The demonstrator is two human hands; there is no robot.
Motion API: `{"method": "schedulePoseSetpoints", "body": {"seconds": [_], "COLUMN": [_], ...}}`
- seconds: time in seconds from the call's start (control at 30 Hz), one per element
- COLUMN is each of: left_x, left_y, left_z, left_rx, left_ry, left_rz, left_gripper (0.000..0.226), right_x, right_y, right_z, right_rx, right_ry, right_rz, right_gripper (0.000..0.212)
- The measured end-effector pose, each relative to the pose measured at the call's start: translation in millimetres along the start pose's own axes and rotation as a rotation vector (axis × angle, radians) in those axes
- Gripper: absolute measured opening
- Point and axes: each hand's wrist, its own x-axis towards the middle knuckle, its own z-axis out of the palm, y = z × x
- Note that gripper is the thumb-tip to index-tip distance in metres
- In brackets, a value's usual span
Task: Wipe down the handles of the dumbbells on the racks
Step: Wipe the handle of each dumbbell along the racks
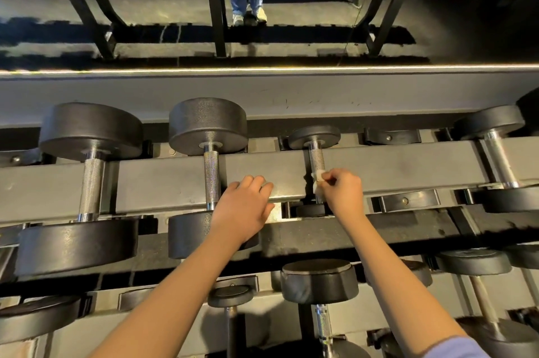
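In the head view, our right hand pinches a white wipe against the knurled handle of the small dumbbell. It lies across the rack rail. At 9 o'clock from it, our left hand rests flat on that rail, fingers straight, holding nothing.

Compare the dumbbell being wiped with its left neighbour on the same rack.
The wiped dumbbell has far smaller heads than the left neighbour. The right hand pinches a white cloth against the wiped dumbbell's handle; the left neighbour's handle is bare and untouched. Both have black round heads and knurled metal handles.
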Motion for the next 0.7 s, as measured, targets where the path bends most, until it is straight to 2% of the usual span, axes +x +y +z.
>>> {"method": "schedulePoseSetpoints", "body": {"seconds": [0.1,0.23,0.3,0.43,0.53,0.6,0.7], "left_x": [15,51,63,79,91,101,116], "left_y": [8,39,55,70,67,59,50], "left_z": [3,6,3,2,2,3,9], "left_rx": [-0.317,-1.062,-1.261,-1.248,-1.258,-1.181,-1.058], "left_ry": [0.068,-0.018,-0.043,0.092,0.193,0.238,0.229], "left_rz": [-0.072,-0.294,-0.367,-0.424,-0.539,-0.587,-0.560], "left_gripper": [0.042,0.043,0.040,0.023,0.010,0.010,0.011], "right_x": [-6,-16,-19,-18,-20,-25,-31], "right_y": [2,0,1,5,8,13,14], "right_z": [-6,-9,-8,-8,-8,0,9], "right_rx": [0.064,0.222,0.276,0.304,0.341,0.175,-0.050], "right_ry": [-0.040,0.009,0.016,0.012,-0.022,-0.008,0.039], "right_rz": [0.035,0.037,0.040,-0.021,0.019,-0.015,-0.052], "right_gripper": [0.016,0.019,0.019,0.021,0.027,0.034,0.040]}}
